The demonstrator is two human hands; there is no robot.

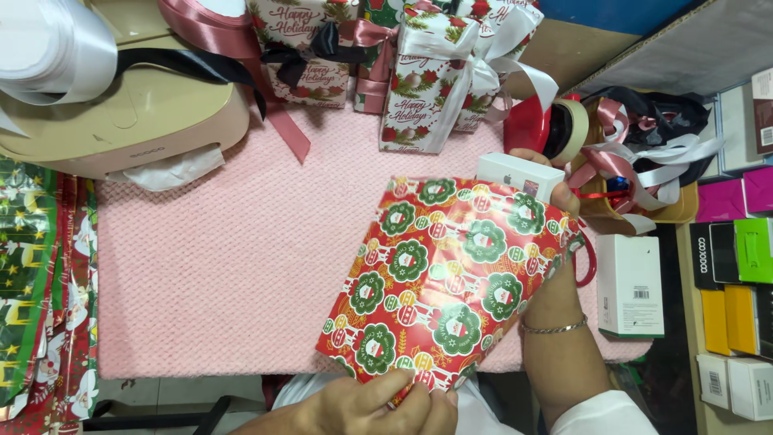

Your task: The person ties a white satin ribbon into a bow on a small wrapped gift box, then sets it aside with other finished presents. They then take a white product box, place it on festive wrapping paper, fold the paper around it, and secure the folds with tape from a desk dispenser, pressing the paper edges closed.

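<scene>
A red sheet of wrapping paper (pixel 447 274) with green wreath medallions is held up over a pink knitted mat (pixel 233 266). My left hand (pixel 378 403) pinches its lower edge near the bottom of the view. My right hand (pixel 555 193) is mostly hidden behind the paper's upper right corner and holds a small white box (pixel 515 173) there, with red-handled scissors (pixel 586 258) showing just below. A metal bracelet (pixel 551 328) circles my right wrist.
Wrapped gifts with ribbons (pixel 427 72) stand at the back. A beige tissue box (pixel 121 113) sits at the back left, rolls of wrapping paper (pixel 40 298) at the left. A basket of ribbons and tape (pixel 628 161), a white box (pixel 630 286) and coloured boxes (pixel 737 266) lie on the right.
</scene>
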